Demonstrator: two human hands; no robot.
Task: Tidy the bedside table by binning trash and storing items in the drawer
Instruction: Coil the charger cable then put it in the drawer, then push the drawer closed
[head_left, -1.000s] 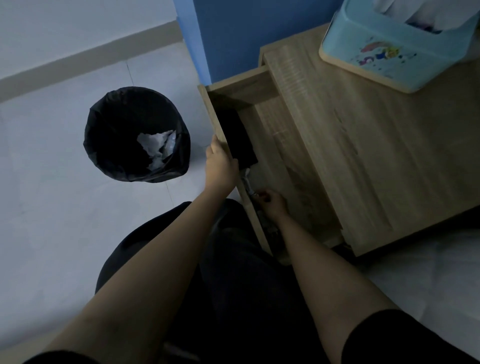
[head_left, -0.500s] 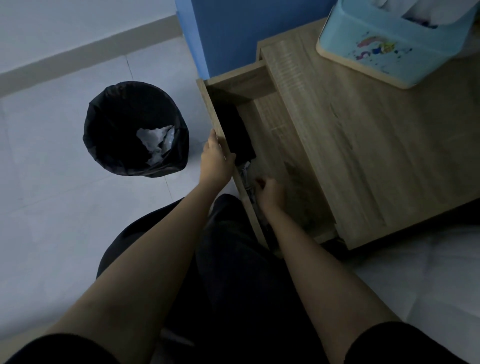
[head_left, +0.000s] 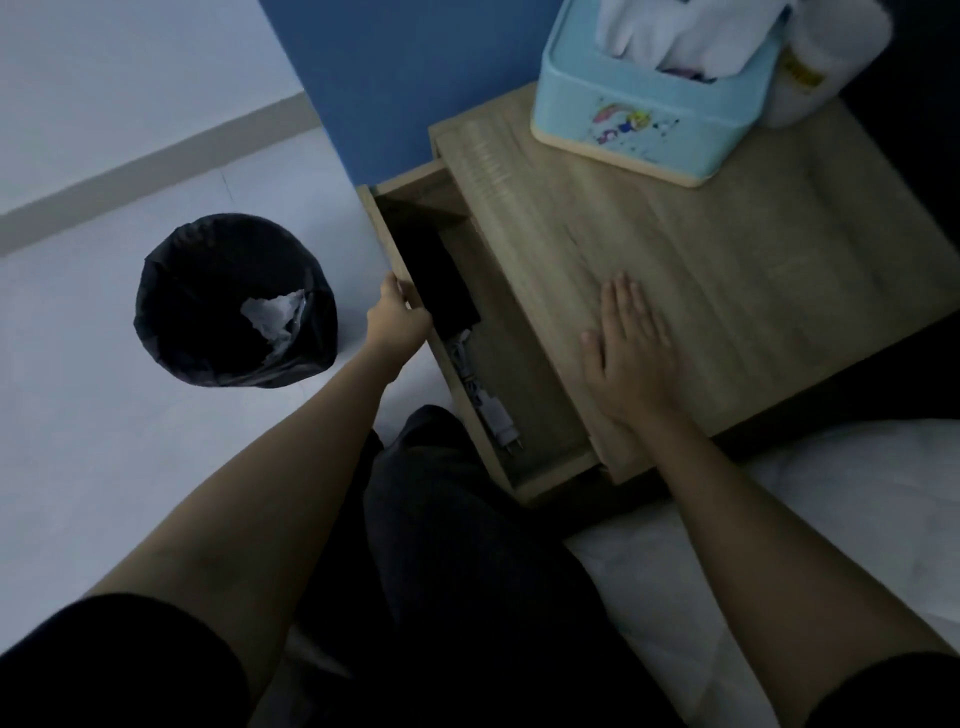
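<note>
The wooden bedside table (head_left: 727, 270) has its drawer (head_left: 524, 384) pulled out to the left. Inside lie a flat black item (head_left: 441, 286) and a white charger with its cable (head_left: 493, 410). My left hand (head_left: 397, 317) grips the drawer's front panel at its top edge. My right hand (head_left: 628, 348) lies flat on the tabletop, fingers spread, holding nothing. A bin with a black liner (head_left: 234, 301) stands on the floor to the left, with crumpled white paper (head_left: 272, 314) in it.
A light blue tissue box (head_left: 649, 104) sits at the back of the tabletop, with a white bottle (head_left: 815, 67) behind it. A blue wall panel (head_left: 405, 78) rises behind the drawer. White bedding (head_left: 831, 519) is at the lower right. My dark-clothed legs are below the drawer.
My right hand has come out of the drawer and now rests flat on the tabletop, leaving the charger inside. My left hand stays on the drawer front.
</note>
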